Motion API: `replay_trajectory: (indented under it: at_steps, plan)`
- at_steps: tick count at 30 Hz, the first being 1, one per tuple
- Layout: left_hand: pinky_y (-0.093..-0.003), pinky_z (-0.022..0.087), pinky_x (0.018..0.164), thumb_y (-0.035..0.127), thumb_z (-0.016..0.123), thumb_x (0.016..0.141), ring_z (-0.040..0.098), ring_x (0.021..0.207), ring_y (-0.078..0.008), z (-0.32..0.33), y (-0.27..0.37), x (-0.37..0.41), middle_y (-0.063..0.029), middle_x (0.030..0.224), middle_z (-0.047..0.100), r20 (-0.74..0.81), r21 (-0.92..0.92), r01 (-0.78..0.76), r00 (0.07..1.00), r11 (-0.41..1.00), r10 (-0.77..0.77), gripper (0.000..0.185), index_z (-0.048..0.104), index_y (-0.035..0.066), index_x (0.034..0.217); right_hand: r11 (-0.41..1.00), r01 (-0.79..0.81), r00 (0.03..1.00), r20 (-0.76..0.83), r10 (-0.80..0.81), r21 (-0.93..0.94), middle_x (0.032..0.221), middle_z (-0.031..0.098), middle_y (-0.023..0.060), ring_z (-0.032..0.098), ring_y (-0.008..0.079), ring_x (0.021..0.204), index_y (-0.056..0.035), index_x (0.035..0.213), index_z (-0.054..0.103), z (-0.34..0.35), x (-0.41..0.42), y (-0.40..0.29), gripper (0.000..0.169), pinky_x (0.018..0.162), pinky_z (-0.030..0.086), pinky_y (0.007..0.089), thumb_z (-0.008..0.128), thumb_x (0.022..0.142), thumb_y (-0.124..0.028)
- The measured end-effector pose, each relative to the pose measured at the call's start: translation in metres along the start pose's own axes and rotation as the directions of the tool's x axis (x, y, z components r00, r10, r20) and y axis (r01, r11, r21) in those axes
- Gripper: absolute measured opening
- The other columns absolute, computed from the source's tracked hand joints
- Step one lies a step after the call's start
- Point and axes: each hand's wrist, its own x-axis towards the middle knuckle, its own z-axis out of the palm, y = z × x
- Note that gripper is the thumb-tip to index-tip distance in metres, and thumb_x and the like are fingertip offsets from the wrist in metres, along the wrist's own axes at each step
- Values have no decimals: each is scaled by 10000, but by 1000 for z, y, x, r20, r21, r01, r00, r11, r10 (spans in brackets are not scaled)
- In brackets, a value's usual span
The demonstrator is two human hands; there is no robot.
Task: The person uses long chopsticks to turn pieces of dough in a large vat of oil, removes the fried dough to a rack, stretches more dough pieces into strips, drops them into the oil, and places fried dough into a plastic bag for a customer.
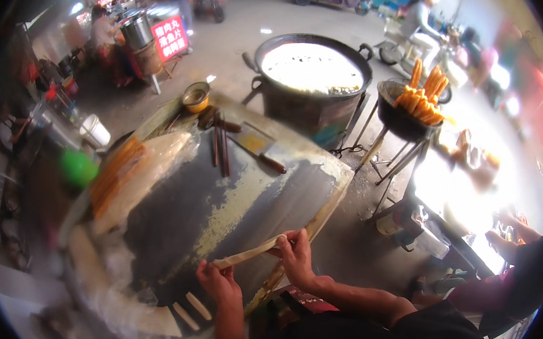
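Observation:
A strip of raw dough is stretched between my two hands above the near edge of the worktable. My left hand pinches one end, and my right hand grips the other. Two short dough strips lie on the metal work surface, left of my left hand. Beside them, a long sheet of dough runs along the table's left side, partly under clear plastic. Farther up the table are dark sticks, a rolling pin and a broad-bladed cutter with a wooden handle.
Beyond the table stands a large pot of bright liquid. Fried dough sticks fill a wok-like basket on a stand. A yellow bowl sits at the far corner. Another person's hands are at the right; a rider is beyond.

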Motion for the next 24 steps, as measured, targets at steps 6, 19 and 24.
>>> replay_trajectory:
  at_steps: [6, 19, 24]
  plan:
    - [-528, 596, 876, 80, 552, 972, 588, 1016, -342, 78, -21, 20, -134, 1253, 436, -110, 69, -265, 956, 962, 271, 487, 346, 139, 1409, 975, -96, 958, -246, 145, 202, 940, 542, 75, 596, 175, 767, -61, 1006, 445, -151, 98, -43, 116, 784, 635, 452, 561, 1000, -65]
    - [-500, 593, 824, 47, 626, 943, 636, 899, -302, 45, 55, 137, -133, 1068, 595, -313, 260, -483, 777, 836, 546, 476, 431, 41, 1377, 791, 235, 925, -121, -361, -564, 850, 584, 66, 627, 212, 781, -11, 1037, 569, -319, 175, -114, 314, 731, 561, 337, 473, 1067, -308]
    - [-448, 596, 812, 35, 568, 938, 608, 969, -272, -20, -42, 177, -128, 1119, 602, 73, 809, -433, 745, 397, 664, 337, 555, 63, 1274, 886, -155, 984, 12, 178, -436, 849, 635, 83, 672, 224, 811, 24, 1004, 601, -233, 153, -35, 260, 766, 597, 370, 626, 1010, -235]
